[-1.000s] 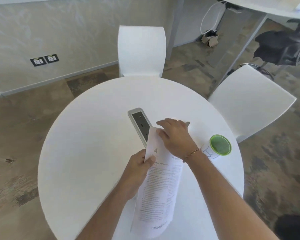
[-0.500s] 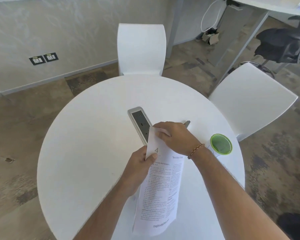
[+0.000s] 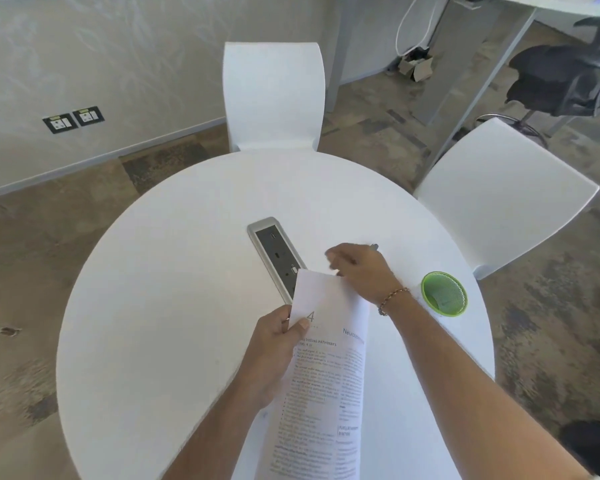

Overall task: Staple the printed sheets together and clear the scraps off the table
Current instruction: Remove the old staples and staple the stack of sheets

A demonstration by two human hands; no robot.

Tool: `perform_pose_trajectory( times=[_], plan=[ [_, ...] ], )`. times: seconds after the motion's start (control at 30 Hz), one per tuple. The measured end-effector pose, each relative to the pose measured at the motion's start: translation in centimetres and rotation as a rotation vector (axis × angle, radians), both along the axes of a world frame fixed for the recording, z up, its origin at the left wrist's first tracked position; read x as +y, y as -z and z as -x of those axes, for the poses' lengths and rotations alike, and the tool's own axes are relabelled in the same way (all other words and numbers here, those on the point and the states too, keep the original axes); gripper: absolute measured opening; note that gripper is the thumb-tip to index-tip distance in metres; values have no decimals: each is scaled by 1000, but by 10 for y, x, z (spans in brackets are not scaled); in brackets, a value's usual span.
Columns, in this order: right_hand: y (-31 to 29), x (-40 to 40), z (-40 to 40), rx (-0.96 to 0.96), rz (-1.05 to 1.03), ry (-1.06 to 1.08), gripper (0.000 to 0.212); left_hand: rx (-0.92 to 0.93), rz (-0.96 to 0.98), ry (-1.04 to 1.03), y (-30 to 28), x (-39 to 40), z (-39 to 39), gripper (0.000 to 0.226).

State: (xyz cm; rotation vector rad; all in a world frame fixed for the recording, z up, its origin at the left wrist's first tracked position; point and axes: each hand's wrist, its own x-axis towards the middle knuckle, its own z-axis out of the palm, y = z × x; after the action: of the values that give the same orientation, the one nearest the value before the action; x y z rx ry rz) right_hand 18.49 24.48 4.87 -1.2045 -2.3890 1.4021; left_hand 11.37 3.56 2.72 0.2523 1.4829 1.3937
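Left hand (image 3: 274,344) pinched the white printed sheets (image 3: 323,382) above the round white table (image 3: 160,306). Right hand (image 3: 359,271), beyond their top edge: finger state hidden; cannot tell.

Round white table (image 3: 160,306), green cup (image 3: 444,294).

The table (image 3: 153,306) lies bare from 7 through 12 o'clock. At centre the socket panel (image 3: 274,254) sits flush, its near end under the sheets (image 3: 329,375). The green cup (image 3: 444,294) stands at 3 o'clock near the edge. Chairs crowd 12 (image 3: 274,95) and 2 (image 3: 499,202).
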Motion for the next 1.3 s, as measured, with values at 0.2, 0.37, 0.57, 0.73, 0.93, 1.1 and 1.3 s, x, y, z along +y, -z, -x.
perform_pose_trajectory(
  times=[0.2, 0.37, 0.57, 0.73, 0.93, 1.1, 1.3],
  plan=[
    [69, 36, -3, -361, -168, 281, 39, -80, 20, -36, 6, -4, 7, 16],
    [96, 56, 10, -537, -301, 163, 47, -84, 23, -37, 6, -9, 7, 20],
    [97, 45, 5, -692, -522, 166, 27, -76, 49, -73, 4, -18, 7, 20],
    [93, 41, -12, -601, -341, 245, 36, -52, 65, -96, -3, -18, 10, 17],
    [72, 34, -33, -366, 108, 456, 11, -21, 58, -88, -18, -28, 12, 17],
    [14, 33, -26, 71, 296, 653, 16, 19, 41, -41, -29, -39, 6, 17],
    [-68, -4, 1, 480, 242, 546, 33, 114, 50, 3, -45, -46, -7, 18]
  ],
)
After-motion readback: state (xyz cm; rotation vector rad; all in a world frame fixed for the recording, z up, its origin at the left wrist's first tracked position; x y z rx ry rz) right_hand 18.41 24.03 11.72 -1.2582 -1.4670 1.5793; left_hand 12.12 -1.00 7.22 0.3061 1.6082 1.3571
